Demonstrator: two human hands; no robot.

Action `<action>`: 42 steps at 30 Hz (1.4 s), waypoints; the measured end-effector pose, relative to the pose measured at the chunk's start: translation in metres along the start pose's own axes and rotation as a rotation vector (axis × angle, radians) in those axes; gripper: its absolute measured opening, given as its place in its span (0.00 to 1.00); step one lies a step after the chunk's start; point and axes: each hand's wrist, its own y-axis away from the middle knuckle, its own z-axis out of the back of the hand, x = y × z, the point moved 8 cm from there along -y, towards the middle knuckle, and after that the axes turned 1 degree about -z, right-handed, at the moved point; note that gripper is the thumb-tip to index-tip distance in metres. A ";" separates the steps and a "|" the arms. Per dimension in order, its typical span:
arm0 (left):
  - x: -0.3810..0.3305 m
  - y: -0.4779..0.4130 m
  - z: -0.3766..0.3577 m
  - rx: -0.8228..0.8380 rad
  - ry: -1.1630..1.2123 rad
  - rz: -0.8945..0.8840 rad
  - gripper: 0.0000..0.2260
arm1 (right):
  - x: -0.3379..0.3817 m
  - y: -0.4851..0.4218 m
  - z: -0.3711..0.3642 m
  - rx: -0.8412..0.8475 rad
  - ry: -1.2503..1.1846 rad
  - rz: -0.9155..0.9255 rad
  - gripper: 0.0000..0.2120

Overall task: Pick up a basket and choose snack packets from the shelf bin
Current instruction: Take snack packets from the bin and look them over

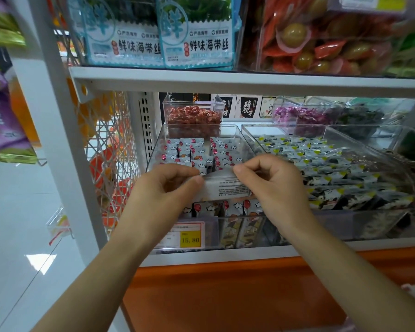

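While both hands worked at the shelf, the scene stood as follows.

Viewpoint: a head camera looked forward and down at a shop shelf.
Left hand [164,188]: pinched shut, thumb and fingers gripping the left edge of a white packet [225,186].
Right hand [272,180]: also pinched shut, holding the right edge of the same packet.
Packet: held between the hands, just above the near edge of the bin [235,137], its back with small print facing the camera.
Bin: a clear tray on the middle shelf, left of centre, holding many small grey and red sachets [189,149] of what seemed the same snack.
Right bin [369,144]: a second clear tray just beside it, full of dark sachets with yellow corners.
Far: a small clear tub of red sweets [193,115] stood behind the bin.
Near: a yellow price tag [189,239] sat on the shelf front, below the hands.
Upper shelf: blue seaweed bags [158,34].
Basket: none could be seen on either arm or in either hand; whether one had been picked up could not be told.
Progress: choosing seemed under way, with one packet in hand.
Left to do: likely decide on this packet, put it somewhere, and pick more.
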 end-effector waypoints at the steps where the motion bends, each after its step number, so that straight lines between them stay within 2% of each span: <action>1: 0.001 0.000 0.001 -0.003 0.008 0.015 0.03 | 0.001 0.000 -0.001 0.010 -0.001 0.006 0.07; 6: -0.006 -0.001 0.007 -0.025 -0.069 -0.040 0.08 | 0.004 0.002 -0.006 0.062 -0.017 0.020 0.07; 10: -0.009 -0.001 0.010 -0.042 -0.145 -0.073 0.08 | 0.004 0.001 -0.008 0.086 -0.034 0.016 0.09; 16: -0.005 0.002 0.002 -0.022 -0.166 -0.053 0.09 | -0.009 0.001 -0.004 -0.026 -0.031 -0.078 0.07; 17: -0.004 0.003 -0.003 0.011 -0.182 -0.049 0.10 | -0.013 0.002 -0.003 -0.050 -0.051 -0.109 0.07; 20: -0.003 0.004 -0.012 0.048 -0.297 -0.094 0.21 | -0.023 0.004 -0.007 -0.053 -0.213 -0.208 0.07; 22: -0.004 0.002 -0.010 0.006 -0.280 -0.109 0.21 | -0.023 0.005 -0.016 0.011 -0.397 -0.254 0.06; 24: 0.001 0.000 -0.005 -0.031 -0.197 -0.083 0.21 | -0.019 0.005 -0.024 0.112 -0.469 -0.241 0.14; 27: 0.010 -0.003 -0.001 -0.055 -0.075 -0.012 0.21 | -0.013 0.005 -0.030 0.203 -0.339 -0.163 0.23; 30: 0.011 -0.004 -0.001 -0.064 -0.070 0.003 0.21 | -0.010 0.001 -0.025 0.162 -0.247 -0.124 0.21; 34: -0.001 -0.010 -0.006 -0.065 -0.248 -0.091 0.24 | -0.008 -0.017 -0.002 -0.022 -0.194 -0.085 0.06; 36: -0.004 -0.024 -0.013 -0.031 -0.423 -0.125 0.25 | -0.009 -0.029 0.011 -0.104 -0.126 -0.068 0.02; 40: 0.015 -0.077 -0.046 0.163 -0.799 -0.089 0.14 | -0.019 -0.052 0.025 -0.177 -0.072 -0.096 0.04; 42: 0.031 -0.101 -0.057 0.232 -0.924 -0.033 0.14 | -0.026 -0.060 0.029 -0.187 -0.080 -0.121 0.06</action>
